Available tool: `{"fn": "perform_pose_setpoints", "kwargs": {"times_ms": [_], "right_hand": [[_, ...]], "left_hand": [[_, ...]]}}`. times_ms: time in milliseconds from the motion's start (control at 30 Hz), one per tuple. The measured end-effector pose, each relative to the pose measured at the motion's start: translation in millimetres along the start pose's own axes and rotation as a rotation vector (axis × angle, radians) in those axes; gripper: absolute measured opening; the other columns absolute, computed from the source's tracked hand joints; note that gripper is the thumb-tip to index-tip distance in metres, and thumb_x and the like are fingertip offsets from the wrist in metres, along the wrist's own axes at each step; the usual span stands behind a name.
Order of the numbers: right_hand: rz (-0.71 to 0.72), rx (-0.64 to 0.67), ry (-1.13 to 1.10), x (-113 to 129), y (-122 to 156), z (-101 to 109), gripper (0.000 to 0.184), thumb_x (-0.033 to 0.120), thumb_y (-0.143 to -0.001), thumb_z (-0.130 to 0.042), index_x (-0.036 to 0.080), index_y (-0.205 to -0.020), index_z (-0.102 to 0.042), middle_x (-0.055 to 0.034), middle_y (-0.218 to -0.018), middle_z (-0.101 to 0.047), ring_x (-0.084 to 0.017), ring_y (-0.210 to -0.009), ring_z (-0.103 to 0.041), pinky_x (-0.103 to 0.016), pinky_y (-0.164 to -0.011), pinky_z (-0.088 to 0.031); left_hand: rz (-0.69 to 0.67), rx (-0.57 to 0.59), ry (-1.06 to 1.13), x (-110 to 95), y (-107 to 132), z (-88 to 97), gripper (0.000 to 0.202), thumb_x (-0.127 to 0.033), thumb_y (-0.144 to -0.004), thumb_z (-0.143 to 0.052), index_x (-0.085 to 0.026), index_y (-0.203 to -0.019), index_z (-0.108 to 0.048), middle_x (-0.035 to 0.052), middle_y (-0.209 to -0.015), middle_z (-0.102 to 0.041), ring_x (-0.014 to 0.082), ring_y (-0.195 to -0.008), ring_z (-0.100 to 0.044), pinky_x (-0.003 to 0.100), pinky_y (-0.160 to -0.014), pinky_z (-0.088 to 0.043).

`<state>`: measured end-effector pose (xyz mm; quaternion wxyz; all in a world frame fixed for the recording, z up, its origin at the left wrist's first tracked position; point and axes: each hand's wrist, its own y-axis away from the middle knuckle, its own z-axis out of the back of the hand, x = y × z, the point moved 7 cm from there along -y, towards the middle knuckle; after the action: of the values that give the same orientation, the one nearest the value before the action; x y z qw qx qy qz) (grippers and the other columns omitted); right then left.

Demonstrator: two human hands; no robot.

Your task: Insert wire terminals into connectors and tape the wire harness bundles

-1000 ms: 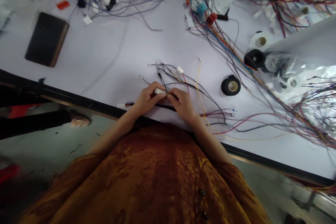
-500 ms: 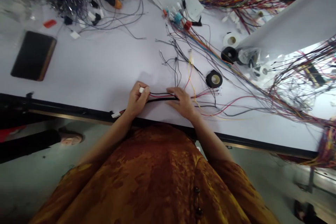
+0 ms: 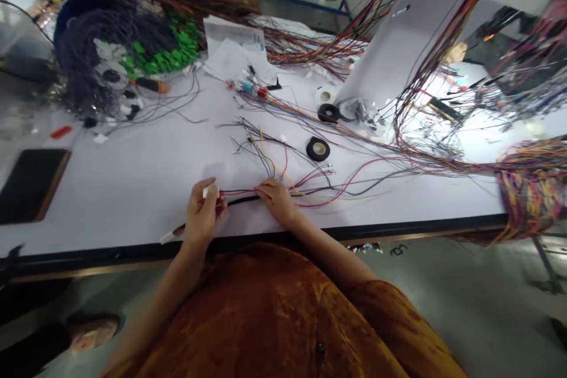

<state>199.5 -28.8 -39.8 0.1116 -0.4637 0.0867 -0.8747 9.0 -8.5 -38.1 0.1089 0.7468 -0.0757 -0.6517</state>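
My left hand (image 3: 201,212) is closed on a small white connector (image 3: 207,191) near the front edge of the white table (image 3: 133,189). Red and black wires (image 3: 241,195) run from the connector to my right hand (image 3: 275,198), whose fingers lie pinched on the wires and press them to the table. Past my right hand the wires fan out into loose red, yellow and black strands (image 3: 310,180). A thin tool with a white tip (image 3: 173,233) lies by my left wrist at the table edge.
A black tape roll (image 3: 318,148) lies behind the fanned wires, with another black roll (image 3: 328,112) and a white roll (image 3: 325,94) farther back. A dark tablet (image 3: 31,183) lies at the left. Large bundles of coloured wire (image 3: 531,183) cover the right and back. Green connectors (image 3: 159,53) sit at the back left.
My hands have drawn apart along the wires, the left keeping the connector, the right sliding rightward. The view has tilted up, showing more of the table's far side.
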Motion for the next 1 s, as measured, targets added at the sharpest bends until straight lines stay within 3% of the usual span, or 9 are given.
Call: {"fn": "perform_pose_setpoints", "kwargs": {"times_ms": [200, 333, 400, 533, 600, 667, 800, 900, 1000], "right_hand": [[-0.015, -0.001, -0.115, 15.0, 4.9, -7.7, 0.022, 0.016, -0.091, -0.052, 0.021, -0.096, -0.073, -0.0093, -0.102, -0.068, -0.02, -0.096, -0.063, -0.034, -0.089, -0.052], [-0.18, -0.096, -0.444, 10.8, 6.8, 8.8, 0.027, 0.013, -0.087, -0.044, 0.019, -0.097, -0.068, -0.0049, -0.088, -0.066, -0.015, -0.082, -0.063, -0.03, -0.077, -0.052], [-0.276, -0.112, -0.593, 5.8, 7.1, 24.3, 0.025, 0.02, -0.09, -0.044, 0.018, -0.099, -0.067, -0.0021, -0.079, -0.062, -0.013, -0.074, -0.059, -0.028, -0.072, -0.05], [-0.299, -0.093, -0.61, -1.4, -2.6, 68.7, 0.029, 0.036, -0.095, -0.045, 0.017, -0.105, -0.066, 0.0009, -0.072, -0.055, -0.01, -0.064, -0.051, -0.025, -0.064, -0.045], [-0.287, -0.108, -0.571, -9.8, -15.4, 90.0, 0.032, 0.039, -0.095, -0.045, 0.016, -0.106, -0.064, 0.0035, -0.065, -0.05, -0.01, -0.057, -0.046, -0.024, -0.058, -0.041], [-0.289, -0.125, -0.519, -21.7, -34.6, 105.6, 0.032, 0.04, -0.095, -0.046, 0.016, -0.108, -0.063, 0.0063, -0.059, -0.044, -0.01, -0.053, -0.04, -0.023, -0.053, -0.035], [-0.277, -0.187, -0.24, -50.9, -89.5, 128.4, 0.025, 0.038, -0.092, -0.054, 0.017, -0.101, -0.065, 0.0083, -0.056, -0.038, -0.009, -0.049, -0.033, -0.023, -0.049, -0.027], [-0.187, -0.187, 0.038, -67.9, -139.3, 133.8, 0.014, 0.026, -0.087, -0.061, 0.015, -0.091, -0.069, 0.0039, -0.063, -0.05, -0.011, -0.059, -0.046, -0.025, -0.06, -0.038], [-0.146, -0.019, 0.263, -79.3, -184.7, 114.1, 0.017, 0.017, -0.087, -0.057, 0.014, -0.093, -0.073, -0.0053, -0.085, -0.066, -0.016, -0.081, -0.059, -0.03, -0.079, -0.046]], "left_hand": [[-0.229, -0.136, -0.369, -8.8, 8.3, 20.6, 0.031, -0.04, -0.09, -0.056, -0.02, -0.114, -0.056, -0.0039, -0.064, -0.059, 0.0139, -0.057, -0.059, 0.027, -0.06, -0.05], [-0.307, -0.08, -0.731, -12.5, -10.3, 29.0, 0.025, -0.041, -0.087, -0.057, -0.02, -0.099, -0.062, 0.0011, -0.071, -0.064, 0.02, -0.059, -0.06, 0.033, -0.058, -0.049], [-0.459, -0.042, -0.943, -19.6, -11.3, 23.9, 0.021, -0.038, -0.087, -0.056, -0.021, -0.098, -0.063, 0.0065, -0.088, -0.068, 0.0263, -0.079, -0.065, 0.041, -0.071, -0.053], [-0.613, -0.04, -1.266, -25.6, -6.6, -0.3, 0.02, -0.028, -0.089, -0.051, -0.023, -0.103, -0.065, 0.0135, -0.12, -0.063, 0.0381, -0.117, -0.056, 0.059, -0.096, -0.043], [-0.636, 0.013, -1.275, -25.2, -5.0, -25.0, 0.021, -0.024, -0.09, -0.051, -0.022, -0.104, -0.066, 0.0149, -0.12, -0.063, 0.0376, -0.116, -0.056, 0.06, -0.097, -0.042], [-0.67, 0.173, -1.174, -21.9, -2.9, -58.7, 0.02, -0.021, -0.09, -0.051, -0.021, -0.104, -0.067, 0.015, -0.115, -0.064, 0.0332, -0.111, -0.058, 0.053, -0.097, -0.045], [-0.639, 0.51, -1.099, -5.5, 0.1, -109.6, 0.02, -0.018, -0.094, -0.048, -0.022, -0.091, -0.067, 0.0082, -0.094, -0.068, 0.0245, -0.088, -0.062, 0.04, -0.077, -0.05], [-0.639, 0.616, -1.127, 3.8, 1.8, -115.4, 0.018, -0.026, -0.095, -0.054, -0.023, -0.085, -0.068, 0.0055, -0.084, -0.066, 0.022, -0.079, -0.06, 0.037, -0.07, -0.046], [-0.66, 0.655, -1.089, 9.2, 2.1, -109.9, 0.018, -0.038, -0.091, -0.064, -0.023, -0.082, -0.07, 0.0043, -0.08, -0.065, 0.0203, -0.076, -0.058, 0.035, -0.067, -0.041]]}}
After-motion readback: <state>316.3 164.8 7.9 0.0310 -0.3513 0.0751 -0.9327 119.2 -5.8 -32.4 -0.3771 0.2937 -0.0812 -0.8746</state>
